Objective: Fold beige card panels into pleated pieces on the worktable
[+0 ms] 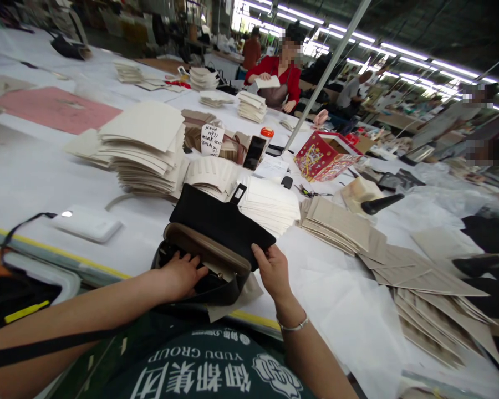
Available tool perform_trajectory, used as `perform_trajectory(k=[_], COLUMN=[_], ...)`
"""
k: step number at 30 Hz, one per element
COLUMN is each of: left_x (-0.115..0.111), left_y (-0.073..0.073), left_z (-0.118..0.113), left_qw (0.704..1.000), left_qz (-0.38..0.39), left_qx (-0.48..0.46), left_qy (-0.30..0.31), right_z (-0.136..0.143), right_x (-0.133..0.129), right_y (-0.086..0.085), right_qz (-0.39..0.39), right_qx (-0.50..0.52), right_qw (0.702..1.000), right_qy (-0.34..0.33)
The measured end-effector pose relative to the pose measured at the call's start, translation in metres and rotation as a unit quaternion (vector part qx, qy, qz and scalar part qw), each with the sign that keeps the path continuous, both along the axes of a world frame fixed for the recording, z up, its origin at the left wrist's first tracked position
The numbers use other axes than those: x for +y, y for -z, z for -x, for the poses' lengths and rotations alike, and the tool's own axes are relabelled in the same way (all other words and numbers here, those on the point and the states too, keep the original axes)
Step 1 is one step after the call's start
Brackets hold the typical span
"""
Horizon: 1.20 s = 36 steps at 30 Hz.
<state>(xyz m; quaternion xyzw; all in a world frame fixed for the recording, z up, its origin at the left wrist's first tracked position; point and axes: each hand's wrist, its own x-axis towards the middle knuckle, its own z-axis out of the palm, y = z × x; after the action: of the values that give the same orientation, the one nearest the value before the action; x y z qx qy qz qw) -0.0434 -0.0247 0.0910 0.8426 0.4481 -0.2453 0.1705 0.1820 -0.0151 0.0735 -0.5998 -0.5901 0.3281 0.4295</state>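
A black handbag (216, 230) with a brown lining sits at the table's near edge, its flap lifted up and away from me. My left hand (182, 275) reaches into the bag's mouth, fingers spread over the inside; the fingertips are partly in shadow. With thumb and fingers my right hand (271, 267) pinches the right corner of the flap. A pale piece (221, 265) shows inside the bag. Under the bag's right end a beige sheet (237, 302) pokes out.
Tall stacks of beige panels (145, 144) stand behind the bag. White sheets (270, 202), a phone (254, 153) and a red box (326, 156) lie beyond. A white power bank (86, 223) rests on the left, fanned panels (432, 288) on the right. A co-worker in red (276, 77) stands across the table.
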Motion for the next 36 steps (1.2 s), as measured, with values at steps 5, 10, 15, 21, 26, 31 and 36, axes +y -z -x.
perform_trajectory(k=[5, 10, 15, 21, 26, 31, 36], left_x=[-0.002, -0.008, -0.013, -0.019, -0.023, -0.022, -0.023], left_y=[-0.002, 0.0, -0.001, -0.002, 0.0, 0.009, 0.012], left_z=[-0.003, -0.007, -0.004, -0.004, -0.012, -0.013, -0.013], left_qw=[1.0, 0.998, 0.995, 0.992, 0.99, 0.988, 0.991], left_qz=[-0.014, -0.051, -0.072, -0.101, -0.11, -0.12, -0.102], left_qx=[-0.014, -0.03, -0.048, -0.052, -0.051, -0.073, -0.073], left_qy=[-0.006, 0.034, 0.042, 0.059, 0.065, 0.066, 0.04], right_z=[0.0, 0.002, 0.004, 0.003, -0.001, -0.003, -0.002], right_x=[0.001, -0.002, -0.007, -0.016, -0.024, -0.028, -0.028], right_y=[0.001, -0.002, -0.006, -0.007, -0.009, -0.01, -0.009], right_qz=[-0.001, -0.006, -0.029, 0.002, 0.015, 0.003, -0.002], right_qx=[0.003, 0.004, 0.005, 0.033, 0.062, 0.059, 0.043], right_qw=[1.0, 1.0, 1.0, 0.999, 0.998, 0.998, 0.999], right_qy=[-0.001, -0.01, -0.006, -0.017, -0.023, -0.024, -0.02])
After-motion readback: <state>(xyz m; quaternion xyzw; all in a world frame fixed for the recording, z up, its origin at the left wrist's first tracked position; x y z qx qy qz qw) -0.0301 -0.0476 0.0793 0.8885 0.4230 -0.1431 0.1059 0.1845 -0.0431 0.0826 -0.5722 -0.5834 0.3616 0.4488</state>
